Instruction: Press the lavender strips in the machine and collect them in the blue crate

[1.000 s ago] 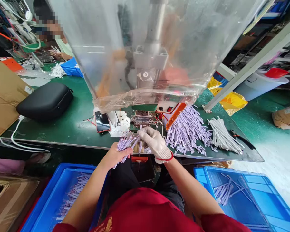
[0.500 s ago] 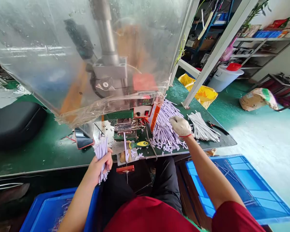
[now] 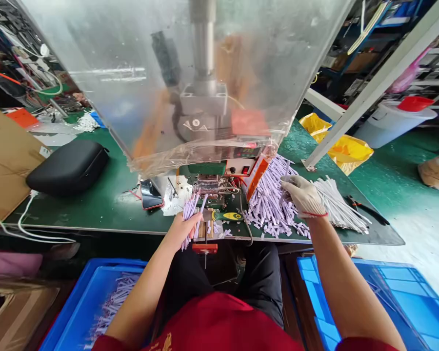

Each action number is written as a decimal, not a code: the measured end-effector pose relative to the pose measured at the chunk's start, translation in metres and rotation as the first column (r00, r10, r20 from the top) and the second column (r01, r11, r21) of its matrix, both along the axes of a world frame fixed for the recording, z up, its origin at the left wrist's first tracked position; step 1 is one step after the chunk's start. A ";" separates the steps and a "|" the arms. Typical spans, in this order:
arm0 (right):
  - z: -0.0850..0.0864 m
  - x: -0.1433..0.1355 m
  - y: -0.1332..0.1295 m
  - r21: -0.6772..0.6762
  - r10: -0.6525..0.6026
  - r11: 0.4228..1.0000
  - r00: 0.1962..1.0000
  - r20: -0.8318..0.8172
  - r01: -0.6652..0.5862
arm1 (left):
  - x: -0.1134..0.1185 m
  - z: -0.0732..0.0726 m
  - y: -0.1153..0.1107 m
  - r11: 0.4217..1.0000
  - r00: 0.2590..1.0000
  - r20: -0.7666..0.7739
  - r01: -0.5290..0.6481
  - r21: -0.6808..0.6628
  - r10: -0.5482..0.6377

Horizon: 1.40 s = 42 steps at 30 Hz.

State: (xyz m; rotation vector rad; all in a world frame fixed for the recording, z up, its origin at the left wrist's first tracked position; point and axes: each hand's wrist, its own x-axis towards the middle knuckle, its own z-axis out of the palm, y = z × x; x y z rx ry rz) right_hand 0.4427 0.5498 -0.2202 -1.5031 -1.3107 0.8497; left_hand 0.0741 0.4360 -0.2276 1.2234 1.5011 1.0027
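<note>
My bare left hand point(image 3: 183, 229) is closed around a bundle of thin lavender strips point(image 3: 190, 208), held upright at the table's front edge. One more strip point(image 3: 202, 214) slants beside the bundle, below the small metal fixture point(image 3: 208, 185) of the press; whether my fingers touch it I cannot tell. My right hand point(image 3: 303, 196), in a white glove with a red cuff edge, is over a heap of lavender strips point(image 3: 269, 195). Its fingers are pinched together, and a strip seems to stick up from them. Behind a cloudy plastic shield point(image 3: 131, 107) stands the press head point(image 3: 204, 100).
A green-and-yellow handled tool point(image 3: 229, 216) lies before the fixture. White strips point(image 3: 338, 204) and black pliers point(image 3: 369, 209) are at right. Phone point(image 3: 151, 194) and black case point(image 3: 69, 165) lie left. Blue bins point(image 3: 91, 273) point(image 3: 409, 287) flank my legs.
My left hand has brought the bundle up and nearer the fixture. My right hand stays at the heap, its fingers turned to the strips. The view has swung left.
</note>
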 end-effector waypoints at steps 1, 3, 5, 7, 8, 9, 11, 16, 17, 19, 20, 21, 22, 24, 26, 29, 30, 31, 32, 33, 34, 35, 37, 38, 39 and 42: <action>0.002 -0.006 -0.015 0.016 0.068 0.998 0.987 -0.146 -0.067 | -0.004 0.000 -0.003 1.000 1.000 0.011 0.012 0.007 -0.012; 0.006 -0.026 -0.048 -0.007 0.231 0.969 0.916 -0.328 -0.247 | -0.010 0.000 -0.008 1.000 0.999 0.032 0.014 0.015 -0.015; 0.010 -0.059 -0.076 -0.064 0.357 0.903 0.826 -0.436 -0.424 | -0.015 0.000 -0.014 0.999 0.997 0.071 -0.024 0.027 0.022; 0.010 -0.098 -0.094 -0.085 0.436 0.833 0.743 -0.508 -0.546 | -0.019 0.000 -0.019 0.997 0.990 0.126 -0.070 0.036 0.065; 0.009 -0.118 -0.098 -0.080 0.463 0.808 0.712 -0.528 -0.584 | -0.020 0.000 -0.021 0.995 0.985 0.153 -0.091 0.039 0.084; 0.007 -0.138 -0.100 -0.077 0.477 0.795 0.698 -0.534 -0.602 | -0.021 0.000 -0.023 0.993 0.979 0.179 -0.110 0.040 0.101; 0.001 -0.171 -0.096 -0.089 0.468 0.797 0.703 -0.535 -0.597 | -0.023 0.001 -0.026 0.990 0.967 0.221 -0.140 0.027 0.130; -0.017 -0.212 -0.074 -0.131 0.365 0.847 0.743 -0.561 -0.515 | -0.030 -0.002 -0.035 0.980 0.943 0.268 -0.200 -0.014 0.197; -0.019 -0.215 -0.071 -0.135 0.349 0.854 0.746 -0.566 -0.502 | -0.032 -0.003 -0.037 0.978 0.940 0.273 -0.206 -0.019 0.203; -0.021 -0.218 -0.067 -0.141 0.328 0.860 0.743 -0.583 -0.490 | -0.035 -0.006 -0.039 0.977 0.935 0.284 -0.212 -0.026 0.211; -0.021 -0.218 -0.065 -0.144 0.322 0.859 0.737 -0.594 -0.492 | -0.036 -0.006 -0.040 0.976 0.933 0.290 -0.214 -0.030 0.213; -0.020 -0.219 -0.064 -0.149 0.319 0.855 0.729 -0.605 -0.497 | -0.036 -0.007 -0.040 0.976 0.931 0.295 -0.215 -0.034 0.215; -0.019 -0.219 -0.064 -0.154 0.316 0.850 0.722 -0.616 -0.504 | -0.037 -0.008 -0.041 0.976 0.929 0.300 -0.216 -0.038 0.217; -0.016 -0.220 -0.063 -0.164 0.310 0.842 0.709 -0.634 -0.514 | -0.037 -0.008 -0.041 0.976 0.928 0.301 -0.216 -0.041 0.218; -0.014 -0.220 -0.062 -0.161 0.308 0.840 0.699 -0.645 -0.519 | -0.038 -0.009 -0.041 0.977 0.934 0.288 -0.211 -0.039 0.213; -0.013 -0.221 -0.063 -0.152 0.309 0.846 0.702 -0.642 -0.511 | -0.039 -0.010 -0.040 0.983 0.947 0.263 -0.184 -0.022 0.183; -0.014 -0.222 -0.063 -0.154 0.306 0.848 0.706 -0.639 -0.507 | -0.040 -0.011 -0.040 0.986 0.952 0.256 -0.168 -0.013 0.166; -0.014 -0.222 -0.063 -0.158 0.304 0.849 0.711 -0.634 -0.504 | -0.041 -0.012 -0.040 0.989 0.958 0.247 -0.151 -0.004 0.147; -0.015 -0.223 -0.063 -0.163 0.302 0.850 0.717 -0.628 -0.501 | -0.042 -0.012 -0.040 0.991 0.964 0.235 -0.132 0.004 0.128; -0.015 -0.223 -0.062 -0.166 0.305 0.849 0.722 -0.621 -0.502 | -0.043 -0.012 -0.039 0.994 0.970 0.218 -0.112 0.012 0.107; -0.014 -0.222 -0.062 -0.169 0.315 0.846 0.729 -0.608 -0.506 | -0.044 -0.011 -0.039 0.996 0.977 0.196 -0.089 0.020 0.083; -0.013 -0.221 -0.063 -0.174 0.330 0.843 0.745 -0.580 -0.509 | -0.045 -0.010 -0.039 0.998 0.984 0.171 -0.063 0.028 0.057; -0.007 -0.214 -0.064 -0.171 0.360 0.863 0.817 -0.450 -0.475 | -0.046 -0.005 -0.039 0.999 0.994 0.111 0.000 0.040 -0.004; -0.003 -0.209 -0.066 -0.152 0.352 0.892 0.867 -0.353 -0.425 | -0.047 -0.002 -0.039 0.999 0.996 0.077 0.033 0.043 -0.036; 0.001 -0.203 -0.068 -0.115 0.328 0.923 0.908 -0.260 -0.366 | -0.047 0.002 -0.039 0.997 0.997 0.044 0.067 0.040 -0.068; 0.014 -0.186 -0.079 0.003 0.313 0.946 0.914 -0.259 -0.323 | -0.044 0.013 -0.038 0.990 0.990 -0.028 0.136 0.036 -0.135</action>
